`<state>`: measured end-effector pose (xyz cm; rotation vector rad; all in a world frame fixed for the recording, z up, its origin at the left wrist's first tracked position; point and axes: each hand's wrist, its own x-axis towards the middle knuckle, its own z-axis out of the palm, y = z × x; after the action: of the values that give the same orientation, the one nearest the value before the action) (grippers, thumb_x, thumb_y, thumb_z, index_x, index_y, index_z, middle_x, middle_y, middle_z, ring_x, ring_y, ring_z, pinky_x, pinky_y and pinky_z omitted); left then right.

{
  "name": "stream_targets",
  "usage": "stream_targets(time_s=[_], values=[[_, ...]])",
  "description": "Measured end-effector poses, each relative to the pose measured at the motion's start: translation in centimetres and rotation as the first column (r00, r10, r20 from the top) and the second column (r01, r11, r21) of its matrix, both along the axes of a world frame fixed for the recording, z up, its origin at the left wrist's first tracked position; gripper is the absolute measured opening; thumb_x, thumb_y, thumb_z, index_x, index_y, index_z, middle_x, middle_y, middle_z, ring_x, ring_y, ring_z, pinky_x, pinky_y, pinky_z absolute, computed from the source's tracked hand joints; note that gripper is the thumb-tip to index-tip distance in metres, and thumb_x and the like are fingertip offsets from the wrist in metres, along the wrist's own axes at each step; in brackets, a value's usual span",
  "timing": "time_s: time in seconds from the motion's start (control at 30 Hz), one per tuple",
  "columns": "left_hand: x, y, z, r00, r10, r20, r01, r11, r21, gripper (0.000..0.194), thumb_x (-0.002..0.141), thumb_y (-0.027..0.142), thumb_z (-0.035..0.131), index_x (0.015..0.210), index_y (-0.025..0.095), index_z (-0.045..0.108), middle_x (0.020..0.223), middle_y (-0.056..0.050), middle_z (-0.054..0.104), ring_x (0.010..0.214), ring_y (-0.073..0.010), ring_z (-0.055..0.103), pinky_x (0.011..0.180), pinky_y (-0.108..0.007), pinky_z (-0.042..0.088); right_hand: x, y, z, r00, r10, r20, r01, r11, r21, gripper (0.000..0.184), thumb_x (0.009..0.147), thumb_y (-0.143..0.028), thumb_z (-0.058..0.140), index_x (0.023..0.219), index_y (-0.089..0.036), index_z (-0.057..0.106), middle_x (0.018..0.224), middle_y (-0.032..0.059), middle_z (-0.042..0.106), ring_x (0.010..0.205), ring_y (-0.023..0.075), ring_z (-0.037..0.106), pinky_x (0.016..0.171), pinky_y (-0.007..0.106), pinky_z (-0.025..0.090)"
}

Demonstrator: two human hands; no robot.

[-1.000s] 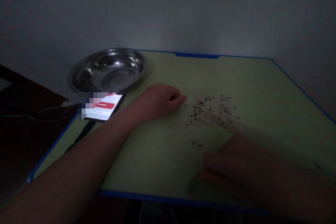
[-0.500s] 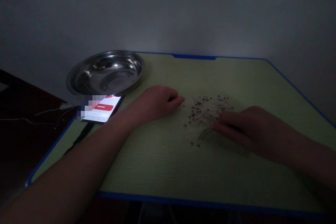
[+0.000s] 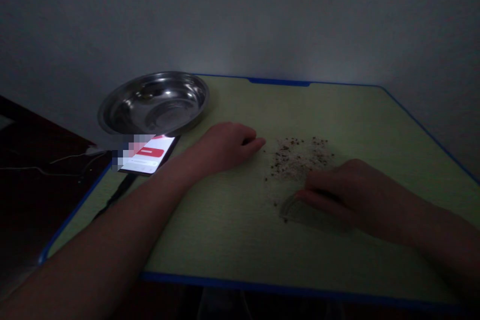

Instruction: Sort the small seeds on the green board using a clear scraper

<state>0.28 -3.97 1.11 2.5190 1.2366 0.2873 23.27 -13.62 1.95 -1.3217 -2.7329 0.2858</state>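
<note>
A scattered pile of pale grains mixed with dark seed-like bits [image 3: 296,156] lies on the table. My right hand [image 3: 345,190] is at its near right side, thumb and fingers pinching a clear plastic protractor [image 3: 290,211]. The protractor's curved edge shows left of the fingertips, touching or just above the table; the hand hides part of it. A few dark bits lie close to that edge. My left hand [image 3: 228,146] rests on the table left of the pile, fingers curled in, thumb near the forefinger, with nothing visible in it.
A shiny steel basin [image 3: 153,102] stands at the back left. Beside it lies a phone [image 3: 148,157] with its screen lit and a dark cable [image 3: 116,195]. The light green table [image 3: 232,240] has a blue edge and meets a wall behind. Lighting is dim.
My right hand has drawn the protractor slightly left and nearer to me, and more of its curved edge shows. A dark bit has shifted nearer too. My left hand stays in place.
</note>
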Motion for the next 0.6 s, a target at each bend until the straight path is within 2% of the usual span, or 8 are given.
stream_targets(time_s=[0.13,0.27,0.4,0.6], values=[[0.1,-0.1,0.1,1.0,0.019,-0.007,-0.019,1.0,-0.022,0.041,0.087,0.044,0.045,0.055,0.018,0.047,0.049,0.002,0.044,0.052,-0.011,0.037,0.052,-0.03,0.019,-0.9,-0.7,-0.4,0.998,0.057,0.022,-0.057,0.998,-0.013,0.039,0.098,-0.037,0.042,0.065,-0.021,0.057,0.049,-0.0022,0.056,0.043,0.0109,0.047,0.048,0.028,0.023],[0.1,-0.1,0.2,1.0,0.02,-0.009,-0.021,0.999,-0.025,0.041,0.087,0.044,0.045,0.056,0.018,0.049,0.048,0.002,0.044,0.052,-0.0115,0.036,0.053,-0.03,0.019,-1.9,-1.8,-0.5,0.996,0.084,0.005,-0.083,0.99,-0.11,0.034,0.095,-0.035,0.047,0.066,-0.022,0.06,0.05,-0.0028,0.06,0.041,0.0113,0.05,0.047,0.028,0.025],[0.2,-0.2,0.3,1.0,0.022,-0.019,-0.023,0.999,-0.025,0.04,0.087,0.043,0.045,0.057,0.018,0.053,0.049,0.002,0.044,0.053,-0.0119,0.037,0.054,-0.03,0.02,-2.8,-2.8,0.3,0.995,0.073,-0.067,-0.086,0.971,-0.223,0.032,0.093,-0.035,0.051,0.067,-0.023,0.064,0.059,-0.0018,0.066,0.05,0.0129,0.057,0.049,0.027,0.034],[0.2,-0.1,0.2,1.0,0.018,-0.012,-0.018,1.0,-0.019,0.04,0.087,0.044,0.046,0.057,0.018,0.053,0.049,0.002,0.045,0.052,-0.0114,0.037,0.053,-0.03,0.02,-2.9,-3.4,1.1,0.99,0.031,-0.14,-0.069,0.959,-0.275,0.028,0.091,-0.035,0.054,0.067,-0.026,0.066,0.066,-0.0027,0.069,0.057,0.0136,0.061,0.052,0.026,0.041]])
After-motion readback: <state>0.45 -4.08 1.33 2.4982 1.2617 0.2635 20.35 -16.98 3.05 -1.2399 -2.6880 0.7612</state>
